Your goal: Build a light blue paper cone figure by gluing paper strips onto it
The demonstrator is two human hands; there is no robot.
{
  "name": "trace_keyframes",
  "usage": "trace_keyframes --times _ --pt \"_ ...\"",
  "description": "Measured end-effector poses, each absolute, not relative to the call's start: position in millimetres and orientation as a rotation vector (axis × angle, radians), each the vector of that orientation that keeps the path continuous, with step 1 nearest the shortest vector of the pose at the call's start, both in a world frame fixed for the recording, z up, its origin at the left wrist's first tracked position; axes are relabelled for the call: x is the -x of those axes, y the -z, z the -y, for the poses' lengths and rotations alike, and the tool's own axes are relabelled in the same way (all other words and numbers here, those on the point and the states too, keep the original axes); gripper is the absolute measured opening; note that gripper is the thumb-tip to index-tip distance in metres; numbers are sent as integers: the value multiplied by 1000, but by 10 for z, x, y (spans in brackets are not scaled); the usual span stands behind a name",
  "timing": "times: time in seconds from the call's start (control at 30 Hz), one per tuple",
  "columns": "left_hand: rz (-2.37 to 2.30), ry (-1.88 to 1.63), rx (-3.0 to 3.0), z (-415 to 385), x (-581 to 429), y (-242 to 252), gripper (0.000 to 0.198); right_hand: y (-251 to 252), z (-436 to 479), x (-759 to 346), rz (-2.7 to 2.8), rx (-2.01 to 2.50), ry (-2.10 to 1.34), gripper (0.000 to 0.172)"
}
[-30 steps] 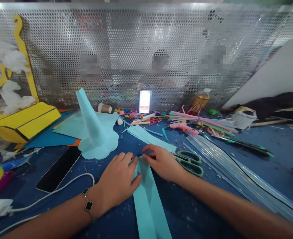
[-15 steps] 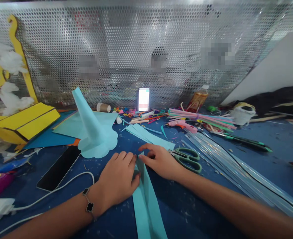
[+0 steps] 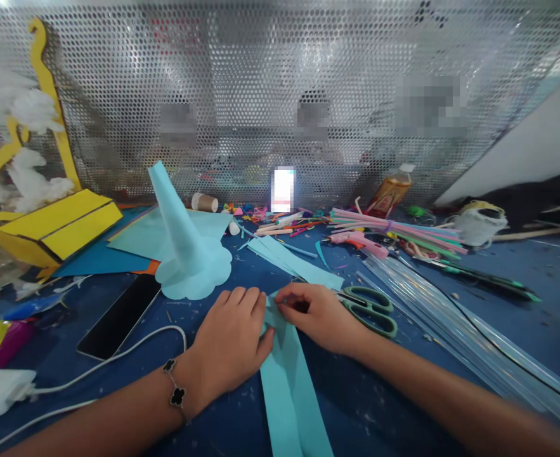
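Observation:
A long teal paper strip point(image 3: 289, 393) lies on the blue table, running from the near edge toward the middle. My left hand point(image 3: 229, 346) rests flat on the strip's left side, fingers together and stretched out, pressing it down. My right hand point(image 3: 315, 316) curls over the strip's far end, fingertips pinching the paper there. Green-handled scissors point(image 3: 368, 309) lie just right of my right hand. A light blue paper cone point(image 3: 182, 244) on a scalloped base stands left of both hands.
A dark phone point(image 3: 120, 315) and white cable point(image 3: 94, 371) lie at left. A yellow cardboard box point(image 3: 56, 227) sits far left. More teal strips point(image 3: 293, 261), a pink glue gun point(image 3: 356, 240), coloured straws point(image 3: 398, 230), clear sticks point(image 3: 451, 324) and a bottle point(image 3: 390, 188) fill the right. A perforated metal panel point(image 3: 280, 95) closes the back.
My right hand's fingers have curled in from lying flat to pinching the far end of the strip. My left hand has stayed on the strip.

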State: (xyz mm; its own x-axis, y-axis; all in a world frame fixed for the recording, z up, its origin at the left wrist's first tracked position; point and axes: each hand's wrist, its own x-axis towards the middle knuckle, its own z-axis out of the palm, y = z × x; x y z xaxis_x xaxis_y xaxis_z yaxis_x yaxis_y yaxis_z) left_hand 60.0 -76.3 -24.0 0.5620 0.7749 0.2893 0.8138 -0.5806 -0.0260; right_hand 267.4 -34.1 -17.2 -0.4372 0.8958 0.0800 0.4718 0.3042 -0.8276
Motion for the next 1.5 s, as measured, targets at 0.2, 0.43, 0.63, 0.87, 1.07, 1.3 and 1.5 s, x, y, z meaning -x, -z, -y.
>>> trace_keyframes --times 0.2,0.43,0.63,0.87,1.07,1.3,1.5 --pt "1285 313 2676 740 -608 218 37 220 282 -2656 2020 1287 -892 19" --pt "1282 258 2664 752 -642 217 36 202 276 -2635 2025 1395 -892 24" --pt "1346 258 2658 774 -639 202 31 156 333 -2639 2062 1312 -903 29" --pt "1348 258 2632 768 -651 225 36 158 389 -2634 2153 1295 -844 26" --pt "1380 243 2622 779 -652 218 40 194 411 -2646 2093 1322 -921 23" --pt "1355 314 2639 781 -611 198 41 195 391 -2652 2108 1305 -835 24" --pt "1297 258 2706 781 -644 200 32 203 254 -2627 2059 1390 -852 21"
